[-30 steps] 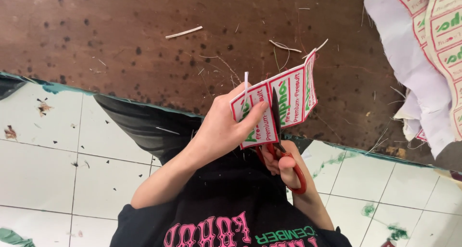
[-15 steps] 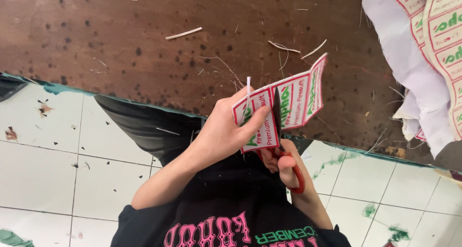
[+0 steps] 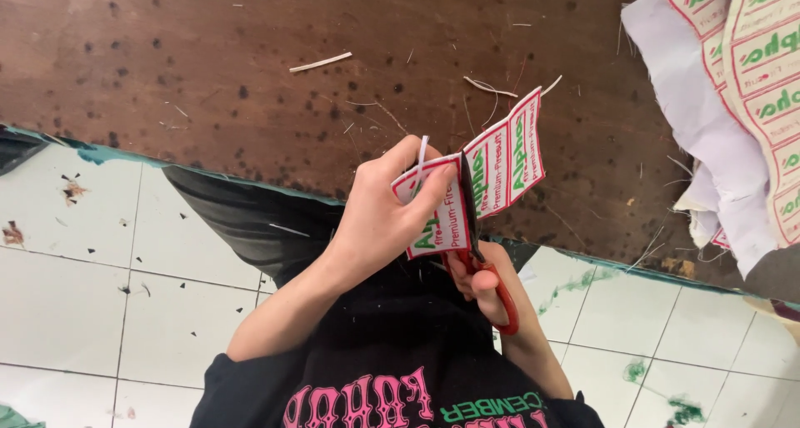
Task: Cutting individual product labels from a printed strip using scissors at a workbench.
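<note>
Head view: left hand [image 3: 379,220] pinches label strip [image 3: 475,182] above table [image 3: 208,78] edge; strip's long axis runs up-right from the fingers; right hand [image 3: 483,282], just below, fingers curled through scissors [image 3: 475,245], blades crossing strip beside left thumb.

One head-worn view looks steeply down, close over the hands, brown table edge [image 3: 208,78] and tiled floor [image 3: 100,295].
</note>
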